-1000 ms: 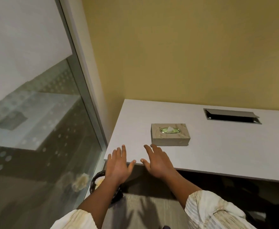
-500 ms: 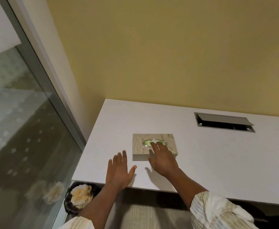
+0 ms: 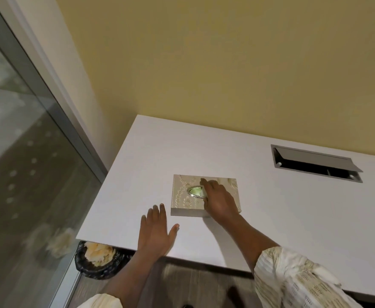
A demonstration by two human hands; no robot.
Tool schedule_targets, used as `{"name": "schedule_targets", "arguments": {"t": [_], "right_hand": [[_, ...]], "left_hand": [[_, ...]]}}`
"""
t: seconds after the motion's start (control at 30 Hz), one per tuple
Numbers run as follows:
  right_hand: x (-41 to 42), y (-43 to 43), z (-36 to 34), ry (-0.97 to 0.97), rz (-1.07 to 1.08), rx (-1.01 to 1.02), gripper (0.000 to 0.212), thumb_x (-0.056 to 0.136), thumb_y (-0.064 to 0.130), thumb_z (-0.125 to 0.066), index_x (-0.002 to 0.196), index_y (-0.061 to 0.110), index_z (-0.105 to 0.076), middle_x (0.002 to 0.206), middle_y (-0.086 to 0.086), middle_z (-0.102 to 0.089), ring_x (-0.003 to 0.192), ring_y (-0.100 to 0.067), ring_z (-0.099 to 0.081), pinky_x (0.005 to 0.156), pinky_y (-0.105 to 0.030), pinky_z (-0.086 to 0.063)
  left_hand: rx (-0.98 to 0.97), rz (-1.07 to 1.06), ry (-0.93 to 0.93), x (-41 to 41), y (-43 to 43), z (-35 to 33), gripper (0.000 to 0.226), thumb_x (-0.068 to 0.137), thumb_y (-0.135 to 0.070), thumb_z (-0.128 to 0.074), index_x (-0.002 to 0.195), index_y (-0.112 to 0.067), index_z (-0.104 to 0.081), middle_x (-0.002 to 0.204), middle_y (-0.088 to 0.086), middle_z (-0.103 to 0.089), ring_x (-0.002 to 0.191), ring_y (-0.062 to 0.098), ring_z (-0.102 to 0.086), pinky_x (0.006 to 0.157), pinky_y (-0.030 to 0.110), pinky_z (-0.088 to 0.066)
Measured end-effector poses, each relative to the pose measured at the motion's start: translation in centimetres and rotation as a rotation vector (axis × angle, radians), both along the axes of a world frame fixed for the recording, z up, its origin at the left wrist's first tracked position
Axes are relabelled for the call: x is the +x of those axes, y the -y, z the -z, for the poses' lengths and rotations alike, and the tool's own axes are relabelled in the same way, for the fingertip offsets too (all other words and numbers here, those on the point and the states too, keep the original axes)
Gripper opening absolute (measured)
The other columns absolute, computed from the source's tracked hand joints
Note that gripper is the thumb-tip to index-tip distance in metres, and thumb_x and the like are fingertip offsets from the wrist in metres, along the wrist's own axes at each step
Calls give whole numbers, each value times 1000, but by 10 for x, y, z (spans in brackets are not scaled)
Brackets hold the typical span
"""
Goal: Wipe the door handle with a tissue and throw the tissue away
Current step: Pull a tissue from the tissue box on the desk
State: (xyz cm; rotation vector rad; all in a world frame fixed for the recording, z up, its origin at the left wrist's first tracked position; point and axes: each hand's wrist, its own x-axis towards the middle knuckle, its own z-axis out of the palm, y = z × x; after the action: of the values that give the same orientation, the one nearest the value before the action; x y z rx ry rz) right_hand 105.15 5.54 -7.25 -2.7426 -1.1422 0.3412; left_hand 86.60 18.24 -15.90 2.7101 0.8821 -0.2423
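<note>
Only the head view here, looking down at a white tabletop (image 3: 270,207) against a yellow wall. Taking the box (image 3: 187,195) as the landmark: it sits flat on the tabletop, patterned lid up, with an oval slot (image 3: 195,191) in the middle of the lid. The right hand (image 3: 218,200) lies over the right half of the box, fingertips right at the slot's edge. I can't tell whether its grip has closed on anything, since the fingers hide that side of the slot and no tissue shows sticking out. The left hand (image 3: 156,232) lies flat on the tabletop just in front of the box and to its left, fingers spread, holding nothing. Well to the right of the box and further back is a cable hatch (image 3: 315,162) with its flap up. Below the tabletop edge, left of the box, a dark bin (image 3: 97,262) stands on the floor with crumpled paper in it, beside the glass panel (image 3: 26,174).

So I'd say this is step one: getting a tissue out. Next move needs a pinch on the sheet inside the slot and a pull upward, probably with the left hand steadying the box so it doesn't lift. No door handle in view yet.

Versus half a second ago: the right hand has crept further over the lid, and the little white tuft that poked from the slot is now hidden. The left hand has hardly moved.
</note>
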Motion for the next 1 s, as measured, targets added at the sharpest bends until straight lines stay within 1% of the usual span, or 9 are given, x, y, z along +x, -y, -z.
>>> {"name": "schedule_targets", "arguments": {"t": [0.13, 0.27, 0.33, 0.47, 0.6, 0.7, 0.87, 0.93, 1.0], "right_hand": [[8, -2, 3, 57, -11, -18, 37, 89, 2, -51, 122, 15, -63, 121, -6, -59, 106, -29, -55, 75, -34, -50], [13, -3, -2, 40, 36, 75, 27, 87, 0, -52, 106, 14, -66, 109, -5, -63, 100, -28, -57, 70, -34, -48], [15, -5, -6, 16, 59, 128, 26, 86, 1, -55, 106, 14, -65, 107, -4, -64, 102, -27, -57, 71, -34, -47], [14, -2, -3, -45, 50, 75, 37, 91, 21, -62, 127, 16, -56, 121, -5, -59, 114, -29, -55, 82, -38, -51], [11, 2, 5, 25, 47, 21, 21, 96, 16, -54, 113, 13, -64, 111, -6, -61, 107, -29, -57, 76, -38, -52], [10, 2, 4, 26, 79, 107, 17, 96, 9, -49, 101, 10, -65, 102, -8, -63, 98, -30, -58, 71, -37, -50], [14, -2, -10, -29, 195, 284, 14, 95, 7, -50, 95, 8, -64, 98, -9, -64, 93, -28, -58, 70, -36, -45], [14, -4, -16, -76, 235, 364, 15, 94, 5, -48, 92, 11, -62, 95, -2, -62, 90, -21, -57, 68, -33, -43], [14, -5, -21, -179, 301, 465, 16, 95, 6, -47, 89, 16, -57, 85, 14, -59, 81, -2, -55, 62, -23, -37]], "left_hand": [[18, 14, -40, -1, -1, 6, 87, 104, -66, -33, 166, -5, -21, 169, 18, -28, 154, 35, -29, 125, 49, -28], [-4, 10, -27, -2, -1, 10, 87, 104, -63, -37, 165, -3, -23, 168, 20, -29, 154, 36, -28, 125, 50, -27], [-12, 6, -34, -4, 0, 12, 87, 104, -64, -35, 165, -3, -22, 169, 20, -27, 155, 36, -26, 126, 50, -26], [-34, 5, -35, -7, 5, 16, 88, 104, -64, -35, 166, -3, -21, 169, 22, -26, 156, 37, -25, 127, 52, -25], [-32, 10, -45, -9, 5, 17, 88, 104, -65, -33, 166, -4, -18, 171, 21, -22, 158, 36, -21, 128, 51, -23], [-20, 23, -52, -10, 3, 18, 87, 104, -65, -32, 166, -6, -17, 172, 19, -20, 159, 35, -20, 128, 50, -22], [3, 36, -75, -11, 5, 19, 86, 105, -64, -31, 166, -5, -17, 172, 20, -20, 158, 36, -20, 127, 50, -23], [11, 39, -78, -11, 5, 19, 86, 105, -64, -31, 166, -5, -18, 171, 20, -20, 158, 36, -21, 127, 50, -24], [9, 40, -84, -10, 6, 20, 86, 104, -65, -30, 166, -5, -17, 172, 20, -19, 158, 36, -20, 127, 50, -23]]}}
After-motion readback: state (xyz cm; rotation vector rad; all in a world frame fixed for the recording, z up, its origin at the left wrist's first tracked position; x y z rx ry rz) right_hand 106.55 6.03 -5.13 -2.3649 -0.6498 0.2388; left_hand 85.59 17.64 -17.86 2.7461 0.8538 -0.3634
